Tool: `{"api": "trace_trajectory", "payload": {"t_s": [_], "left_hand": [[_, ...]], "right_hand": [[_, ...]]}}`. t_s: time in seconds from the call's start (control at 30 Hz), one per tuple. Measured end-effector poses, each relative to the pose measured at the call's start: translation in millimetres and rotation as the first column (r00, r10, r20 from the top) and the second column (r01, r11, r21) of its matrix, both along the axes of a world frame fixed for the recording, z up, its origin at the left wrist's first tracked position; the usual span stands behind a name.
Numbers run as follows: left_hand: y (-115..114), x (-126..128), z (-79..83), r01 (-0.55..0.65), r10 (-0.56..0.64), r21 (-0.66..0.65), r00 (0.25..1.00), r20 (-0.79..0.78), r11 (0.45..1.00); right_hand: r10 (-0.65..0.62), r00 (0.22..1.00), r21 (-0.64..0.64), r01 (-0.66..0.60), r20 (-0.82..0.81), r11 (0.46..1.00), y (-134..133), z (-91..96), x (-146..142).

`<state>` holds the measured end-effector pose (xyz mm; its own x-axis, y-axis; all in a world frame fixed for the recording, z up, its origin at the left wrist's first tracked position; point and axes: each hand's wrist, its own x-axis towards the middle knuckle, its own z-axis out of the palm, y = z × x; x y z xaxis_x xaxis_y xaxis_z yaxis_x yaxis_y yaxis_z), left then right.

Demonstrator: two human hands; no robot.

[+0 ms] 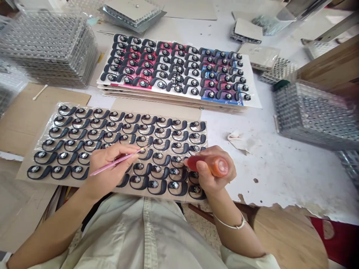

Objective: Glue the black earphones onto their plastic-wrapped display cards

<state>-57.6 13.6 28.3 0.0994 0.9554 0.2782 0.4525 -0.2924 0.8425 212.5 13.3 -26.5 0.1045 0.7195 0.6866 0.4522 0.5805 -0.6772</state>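
A cardboard sheet (pixel 33 173) lies in front of me, covered with rows of small black hook-shaped earpieces (pixel 157 140), each with a round metal disc. My left hand (pixel 108 164) pinches a thin pink stick (pixel 117 161), its tip pointing right over an earpiece in the middle rows. My right hand (pixel 214 168) is closed round a small orange-red bottle (pixel 209 165), its nozzle pointing left, low over the sheet's right side.
A second stack of sheets (pixel 252 97) with more earpieces lies further back. Stacked clear plastic trays stand at the back left (pixel 47 46) and right (pixel 314 114). A crumpled tissue (pixel 237 138) lies on the white table (pixel 280 164). A wooden stool (pixel 288 235) is below right.
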Motion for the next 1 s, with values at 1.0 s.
{"api": "trace_trajectory", "payload": {"t_s": [1.0], "left_hand": [[-36, 10, -43.1, 0.165, -0.166, 0.285, 0.986, -0.022, 0.944]], "right_hand": [[-0.005, 0.987, 0.012, 0.007, -0.159, 1.000, 0, 4.4, -2]]}}
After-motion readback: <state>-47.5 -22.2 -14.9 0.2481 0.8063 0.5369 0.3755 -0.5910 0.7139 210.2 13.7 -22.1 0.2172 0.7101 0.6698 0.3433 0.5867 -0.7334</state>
